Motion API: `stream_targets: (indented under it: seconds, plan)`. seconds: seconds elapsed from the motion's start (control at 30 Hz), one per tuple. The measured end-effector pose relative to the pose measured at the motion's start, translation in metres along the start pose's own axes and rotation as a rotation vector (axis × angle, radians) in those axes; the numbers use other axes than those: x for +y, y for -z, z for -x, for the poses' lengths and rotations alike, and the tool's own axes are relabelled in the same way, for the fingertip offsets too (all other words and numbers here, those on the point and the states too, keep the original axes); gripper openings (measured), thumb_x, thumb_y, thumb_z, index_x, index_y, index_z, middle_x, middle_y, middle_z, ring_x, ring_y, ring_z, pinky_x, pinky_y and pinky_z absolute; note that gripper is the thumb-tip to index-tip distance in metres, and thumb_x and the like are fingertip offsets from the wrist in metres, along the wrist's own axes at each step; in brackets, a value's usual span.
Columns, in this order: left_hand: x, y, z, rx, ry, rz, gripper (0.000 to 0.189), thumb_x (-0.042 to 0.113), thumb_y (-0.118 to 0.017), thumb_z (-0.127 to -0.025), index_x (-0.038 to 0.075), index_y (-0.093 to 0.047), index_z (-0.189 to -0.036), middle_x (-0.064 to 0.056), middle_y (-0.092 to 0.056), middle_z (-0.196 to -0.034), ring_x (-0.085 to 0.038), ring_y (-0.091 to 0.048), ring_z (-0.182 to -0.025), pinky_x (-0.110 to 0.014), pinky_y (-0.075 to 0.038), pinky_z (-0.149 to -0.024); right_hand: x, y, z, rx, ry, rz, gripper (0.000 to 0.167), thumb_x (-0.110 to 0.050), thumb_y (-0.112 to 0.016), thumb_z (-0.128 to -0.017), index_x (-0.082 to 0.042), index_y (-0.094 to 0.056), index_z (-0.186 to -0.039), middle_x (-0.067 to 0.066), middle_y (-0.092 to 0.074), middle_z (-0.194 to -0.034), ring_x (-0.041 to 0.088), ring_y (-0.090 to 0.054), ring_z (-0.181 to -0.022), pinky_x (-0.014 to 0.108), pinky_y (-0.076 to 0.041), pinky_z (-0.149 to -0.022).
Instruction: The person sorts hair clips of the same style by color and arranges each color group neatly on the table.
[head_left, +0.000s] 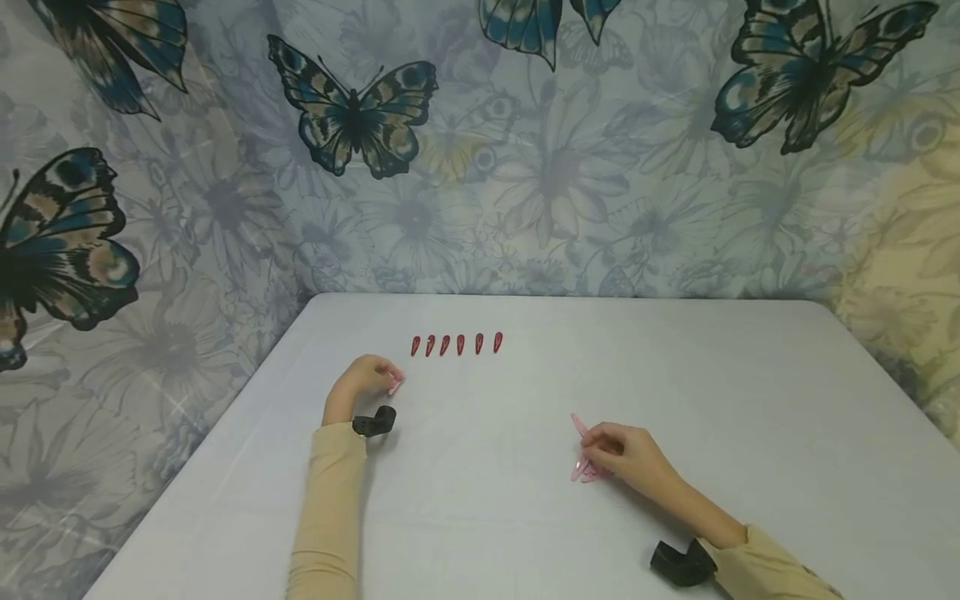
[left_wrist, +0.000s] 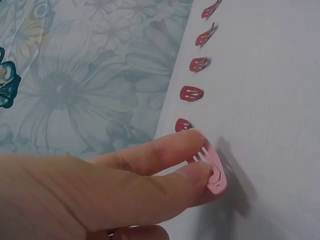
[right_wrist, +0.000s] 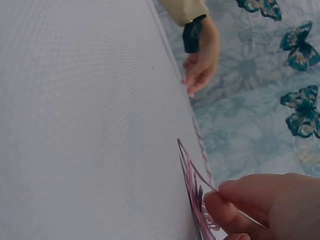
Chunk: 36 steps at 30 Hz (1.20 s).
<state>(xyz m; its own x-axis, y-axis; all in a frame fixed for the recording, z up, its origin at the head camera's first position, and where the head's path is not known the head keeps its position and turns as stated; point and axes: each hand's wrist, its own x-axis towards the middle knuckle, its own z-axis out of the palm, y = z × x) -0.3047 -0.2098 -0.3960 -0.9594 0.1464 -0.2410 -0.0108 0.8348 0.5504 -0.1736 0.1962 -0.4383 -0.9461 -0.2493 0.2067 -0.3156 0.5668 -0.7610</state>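
My left hand (head_left: 366, 377) is at the left of the white table, just nearer than a row of red snap hair clips (head_left: 461, 344). Between its thumb and forefinger it pinches a pink snap hair clip (left_wrist: 216, 172), tilted above the tabletop. Farther right and nearer to me, my right hand (head_left: 633, 457) pinches another pink clip (head_left: 578, 424) by one end with thumb and forefinger. Just below those fingers lies a small pile of pink clips (head_left: 587, 473), partly covered by the hand.
The white table (head_left: 480, 533) runs back to a cloth backdrop (head_left: 525, 225) printed with flowers and butterflies. Several red clips stand side by side near the table's far edge. Black camera mounts (head_left: 681, 563) sit on both wrists.
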Motion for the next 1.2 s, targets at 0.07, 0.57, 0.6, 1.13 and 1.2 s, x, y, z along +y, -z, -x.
stream_targets:
  seconds: [0.07,0.57,0.6,1.13,1.2]
  plan:
    - [-0.006,-0.003,-0.008,-0.015,-0.004,0.002,0.024,0.005,-0.064,-0.088,-0.003,-0.070,-0.110,-0.024,-0.065,-0.116,-0.035,-0.059,-0.106,-0.048,-0.047,-0.096,0.001,0.000,0.001,-0.005,-0.007,-0.004,0.005,-0.002,-0.071,-0.084,-0.003,-0.071,-0.089,0.006,-0.071,-0.082,-0.005,-0.047,-0.067,0.018,-0.045,-0.057]
    - [-0.011,-0.009,-0.014,-0.053,-0.108,0.033,0.021,0.009,-0.062,-0.090,-0.004,-0.071,-0.104,-0.017,-0.072,-0.100,-0.021,-0.060,-0.088,-0.037,-0.048,-0.085,-0.002,0.002,0.001,-0.020,0.020,-0.001,0.009,0.001,-0.072,-0.082,-0.004,-0.070,-0.089,0.005,-0.071,-0.081,-0.005,-0.047,-0.069,0.018,-0.045,-0.059]
    - [-0.005,-0.008,-0.008,-0.049,-0.097,0.037,0.021,0.008,-0.062,-0.090,-0.005,-0.071,-0.104,-0.017,-0.072,-0.100,-0.020,-0.059,-0.087,-0.035,-0.047,-0.085,-0.002,0.002,0.001,-0.023,0.017,-0.002,0.009,0.001,-0.072,-0.082,-0.004,-0.070,-0.089,0.005,-0.071,-0.081,-0.005,-0.047,-0.069,0.018,-0.045,-0.059]
    - [0.002,-0.012,-0.003,0.013,0.006,0.062,0.021,0.010,-0.065,-0.087,-0.002,-0.073,-0.102,-0.009,-0.073,-0.087,-0.011,-0.056,-0.075,-0.024,-0.043,-0.074,0.000,0.001,0.000,-0.003,0.054,-0.004,0.008,0.001,-0.072,-0.082,-0.004,-0.070,-0.088,0.003,-0.070,-0.080,-0.007,-0.047,-0.070,0.018,-0.045,-0.060]
    - [0.001,-0.013,-0.003,0.022,0.021,0.062,0.022,0.011,-0.067,-0.086,-0.001,-0.074,-0.103,-0.012,-0.074,-0.095,-0.011,-0.057,-0.076,-0.024,-0.044,-0.075,0.002,0.000,0.000,0.017,0.075,-0.005,0.008,0.000,-0.072,-0.083,-0.006,-0.070,-0.087,0.003,-0.071,-0.081,-0.008,-0.048,-0.071,0.018,-0.046,-0.061]
